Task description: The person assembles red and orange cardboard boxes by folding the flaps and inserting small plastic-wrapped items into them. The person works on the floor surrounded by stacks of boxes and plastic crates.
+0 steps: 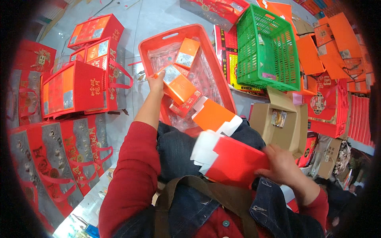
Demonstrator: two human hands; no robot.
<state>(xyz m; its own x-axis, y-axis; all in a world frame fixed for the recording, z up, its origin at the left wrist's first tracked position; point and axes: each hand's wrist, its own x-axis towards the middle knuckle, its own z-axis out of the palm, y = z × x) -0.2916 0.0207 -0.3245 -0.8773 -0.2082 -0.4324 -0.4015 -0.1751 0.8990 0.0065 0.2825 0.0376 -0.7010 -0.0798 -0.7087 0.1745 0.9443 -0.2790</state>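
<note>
My left hand [156, 82] reaches over the red plastic crate [143, 49], its fingers closed on the end of an orange box [179, 88] with a silver-grey panel. That box lies tilted over a red patterned box [185, 104] inside the crate. Another orange box [188, 51] rests further back in it, on clear plastic film. In my right hand [279, 164] is a flattened red carton [236, 160] with white flaps, held above my lap. An orange carton with white flaps [214, 115] lies between my knees and the crate.
At left stand several red gift bags [85, 87] with ribbon handles, some holding boxes. A green basket [270, 43] is right of the crate. An open brown cardboard box [270, 127] holds a small packet [279, 118]. Orange cartons [337, 51] pile up at far right.
</note>
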